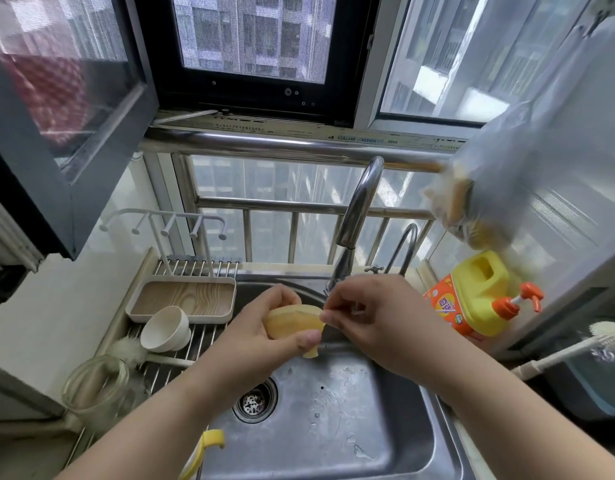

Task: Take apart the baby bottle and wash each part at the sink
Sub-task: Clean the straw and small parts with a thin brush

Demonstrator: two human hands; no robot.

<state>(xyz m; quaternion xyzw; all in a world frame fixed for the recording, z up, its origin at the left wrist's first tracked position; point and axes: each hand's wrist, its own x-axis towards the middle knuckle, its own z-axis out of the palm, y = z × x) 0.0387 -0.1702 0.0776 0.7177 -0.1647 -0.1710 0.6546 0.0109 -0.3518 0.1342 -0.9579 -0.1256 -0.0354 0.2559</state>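
Note:
My left hand point(264, 327) grips a pale yellow nipple part point(292, 322) of the baby bottle over the steel sink point(385, 427). My right hand point(365, 317) sits just to its right with curled fingers, pinching a thin, small piece at the nipple's rim; what that piece is stays unclear. A clear bottle body point(98, 386) lies on the drying rack at the left. A white cap point(165, 329) rests on the rack beside a brush point(126, 351). A yellow handle ring point(209, 441) lies at the sink's left edge.
The faucet point(358, 216) arches over the sink, behind my hands. A yellow detergent jug point(472, 296) with an orange pump stands at the right. A white bottle brush point(597, 337) lies at the far right. A wood-bottomed tray point(181, 299) sits on the rack point(195, 341).

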